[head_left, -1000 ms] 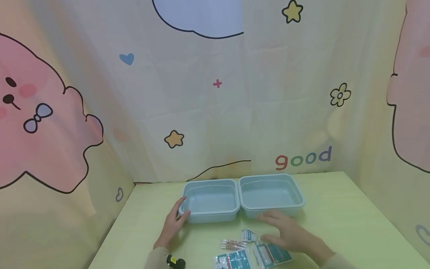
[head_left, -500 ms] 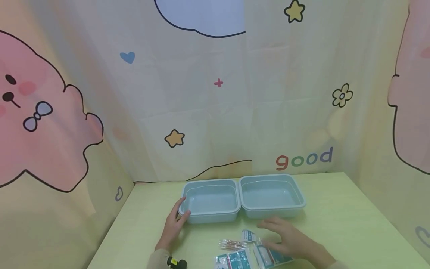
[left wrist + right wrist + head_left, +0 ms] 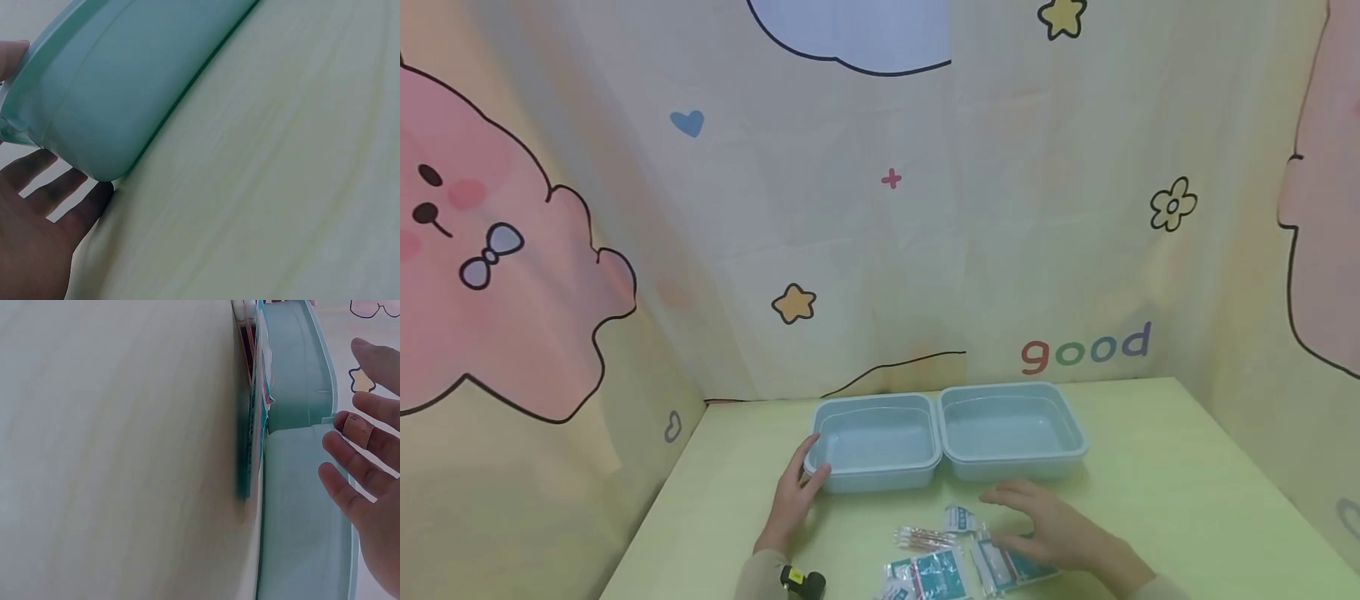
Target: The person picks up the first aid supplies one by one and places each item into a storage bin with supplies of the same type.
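My left hand (image 3: 793,498) holds the left light-blue plastic bin (image 3: 874,481) by its near left corner, thumb and a finger over the rim. In the left wrist view, the other fingers (image 3: 85,209) reach along the bin's lower end. My right hand (image 3: 1051,525) hovers with spread fingers over a flat teal-and-clear packet (image 3: 1000,575), partly covering it in the head view, and grips nothing. Left of it lie another teal packet (image 3: 942,575), a clear sleeve of thin sticks (image 3: 925,538) and a small blue-and-white packet (image 3: 959,518).
A second light-blue bin (image 3: 1017,471) stands right beside the first, near the back of the pale table (image 3: 1180,500). A printed cloth (image 3: 880,250) hangs behind the table. A small black device (image 3: 805,581) is by the left sleeve.
The right hand has drawn back slightly from the right bin's front and stays over the packets. The left hand keeps its hold. The head view has shifted a little.
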### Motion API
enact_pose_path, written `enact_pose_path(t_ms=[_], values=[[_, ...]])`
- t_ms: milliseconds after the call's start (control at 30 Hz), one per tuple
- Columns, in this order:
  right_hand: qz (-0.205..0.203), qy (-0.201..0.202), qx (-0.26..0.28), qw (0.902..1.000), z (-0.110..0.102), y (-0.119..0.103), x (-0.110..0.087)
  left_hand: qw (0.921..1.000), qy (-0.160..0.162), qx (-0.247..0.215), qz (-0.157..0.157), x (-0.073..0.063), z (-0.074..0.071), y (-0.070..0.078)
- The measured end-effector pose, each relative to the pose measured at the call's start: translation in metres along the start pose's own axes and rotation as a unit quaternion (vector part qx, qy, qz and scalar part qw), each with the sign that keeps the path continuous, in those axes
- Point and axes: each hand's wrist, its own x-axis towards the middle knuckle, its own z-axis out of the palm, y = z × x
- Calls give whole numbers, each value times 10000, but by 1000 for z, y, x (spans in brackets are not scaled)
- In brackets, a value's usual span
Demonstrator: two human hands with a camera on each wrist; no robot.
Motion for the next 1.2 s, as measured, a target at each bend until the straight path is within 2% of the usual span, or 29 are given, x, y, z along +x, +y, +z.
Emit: enact_pose_path(t_ms=[300,633,933,1033,1200], values=[[59,-360,5,9993,-8,-2,0,9997,-65,-52,-209,-1,-1,6],[213,-900,362,9951,-6,-1,0,9998,-56,-36,-170,0,-1,2],[-116,-1122,290,9932,-6,1,-3,9998,-78,-64,-193,0,0,1],[62,-1420,366,9892,-7,2,-4,9997,-97,-85,-210,0,0,2],[306,-1777,477,9824,-8,3,-6,9994,-210,-52,-268,-11,-6,34]])
